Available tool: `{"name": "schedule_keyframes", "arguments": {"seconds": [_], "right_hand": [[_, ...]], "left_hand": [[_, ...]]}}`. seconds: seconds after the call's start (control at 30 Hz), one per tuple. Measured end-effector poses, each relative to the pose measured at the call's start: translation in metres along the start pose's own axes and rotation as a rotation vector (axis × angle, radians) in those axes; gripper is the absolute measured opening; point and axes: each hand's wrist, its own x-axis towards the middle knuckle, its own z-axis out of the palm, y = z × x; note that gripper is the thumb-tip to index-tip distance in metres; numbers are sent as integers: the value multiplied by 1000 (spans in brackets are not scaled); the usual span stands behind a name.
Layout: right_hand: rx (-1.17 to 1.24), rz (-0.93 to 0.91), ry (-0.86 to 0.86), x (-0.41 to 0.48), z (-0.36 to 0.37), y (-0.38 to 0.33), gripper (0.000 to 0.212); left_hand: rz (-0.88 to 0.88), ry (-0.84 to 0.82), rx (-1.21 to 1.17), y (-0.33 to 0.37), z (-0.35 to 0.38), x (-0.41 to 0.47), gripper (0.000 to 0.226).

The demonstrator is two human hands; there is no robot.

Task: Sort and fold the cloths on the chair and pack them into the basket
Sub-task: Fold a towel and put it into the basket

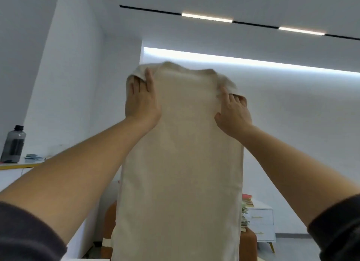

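- A dark bottle [13,144] is standing at 9 o'clock; its contents are unclear.
- The beige cloth [181,153] is hanging in the centre, partly covering the orange chair [109,221] at 6 o'clock.
- The left hand [142,101] and the right hand [232,112] are curling their fingers over its top corners.

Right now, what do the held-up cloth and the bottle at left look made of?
Cloth: probably woven cotton or linen, matte beige; it hangs limp and bunches softly where the left hand and right hand grip its top. Bottle: likely smoky translucent plastic, glossy, black cap; dark shape shows through.
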Motion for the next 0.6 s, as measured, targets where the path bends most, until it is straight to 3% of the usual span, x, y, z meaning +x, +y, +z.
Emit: {"name": "schedule_keyframes", "arguments": {"seconds": [0.1,0.3,0.6], "right_hand": [[-99,41,65,18,-19,-1,80],[-173,36,51,26,-30,0,82],[-182,14,-69,8,30,18,76]], "left_hand": [[99,133,275,9,-17,13,71],[110,180,399,10,-15,18,74],[80,17,463,1,47,2,74]]}}
